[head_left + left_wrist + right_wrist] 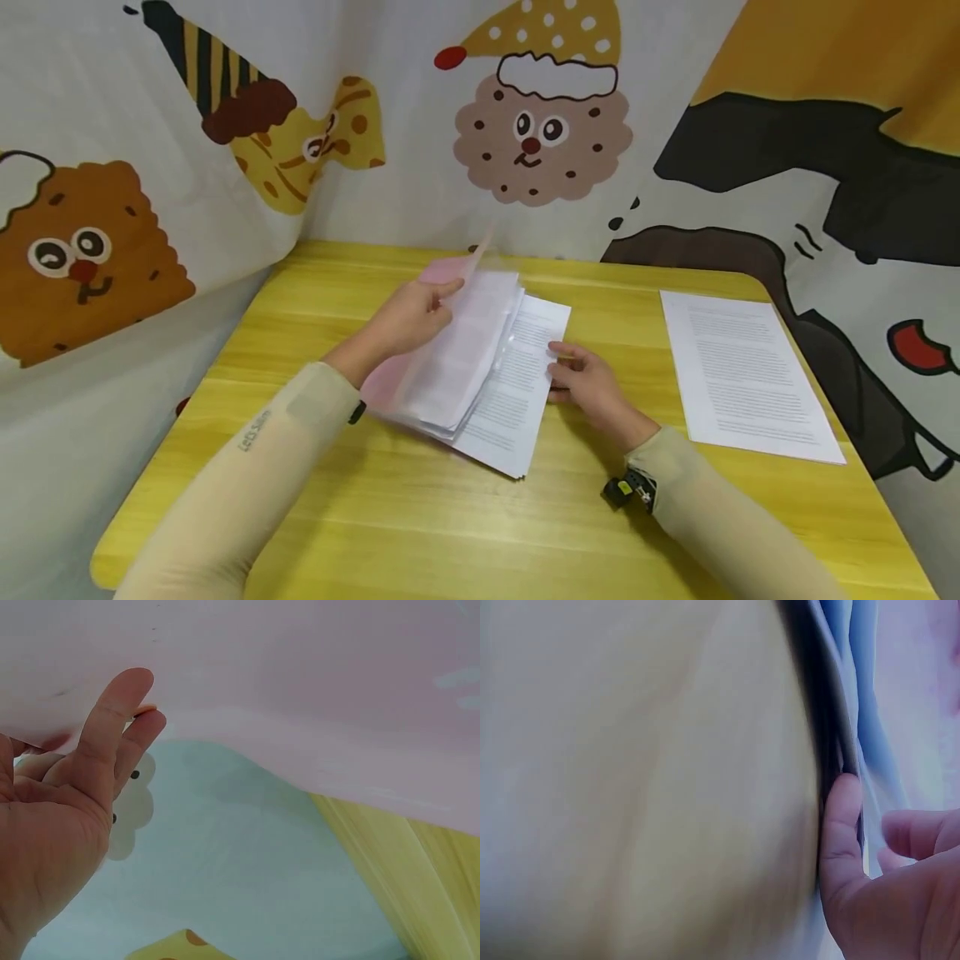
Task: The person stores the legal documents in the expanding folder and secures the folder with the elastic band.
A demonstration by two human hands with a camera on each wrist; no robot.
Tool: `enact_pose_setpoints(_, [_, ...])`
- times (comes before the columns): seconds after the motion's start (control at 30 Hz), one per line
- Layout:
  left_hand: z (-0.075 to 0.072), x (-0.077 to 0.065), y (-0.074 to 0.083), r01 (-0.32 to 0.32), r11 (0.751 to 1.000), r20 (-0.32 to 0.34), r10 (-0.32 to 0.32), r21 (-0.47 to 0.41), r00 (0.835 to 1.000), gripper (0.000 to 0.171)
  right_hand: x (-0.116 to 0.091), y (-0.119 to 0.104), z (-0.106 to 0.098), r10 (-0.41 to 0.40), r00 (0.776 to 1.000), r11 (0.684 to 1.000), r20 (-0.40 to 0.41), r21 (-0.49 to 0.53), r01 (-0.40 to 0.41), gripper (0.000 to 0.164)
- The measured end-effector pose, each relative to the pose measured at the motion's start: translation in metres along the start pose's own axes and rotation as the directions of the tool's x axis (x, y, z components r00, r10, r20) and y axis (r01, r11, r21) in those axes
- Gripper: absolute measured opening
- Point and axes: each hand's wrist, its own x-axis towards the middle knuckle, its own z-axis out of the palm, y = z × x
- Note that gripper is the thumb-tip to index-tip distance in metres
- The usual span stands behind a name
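In the head view, a pink translucent folder [457, 358] lies partly open left of the table's middle, with white sheets among its leaves. My left hand [412, 317] holds its raised pink cover near the top left; the left wrist view shows the fingers [105, 735] at the cover's lower edge. From under the folder's right side a stack of printed papers [510, 400] sticks out at a slant. My right hand [592, 387] touches the right edge of that stack with fairly straight fingers. In the right wrist view one finger [844, 832] lies along the edge, another apart from it.
A printed sheet [750, 375] lies alone at the table's right side. The yellow wooden table [360, 517] has rounded corners, and a cartoon-printed curtain [420, 183] hangs behind and beside it.
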Motion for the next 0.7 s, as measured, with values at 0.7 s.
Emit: enact_pose_setpoints(0.7, [0.003,0.0,0.013,-0.023,1.0,-0.005,0.023,0.017,1.0,0.057,0.012,-0.022,0.031,0.007,0.991,0.996,0.136,0.086,-0.019,0.045])
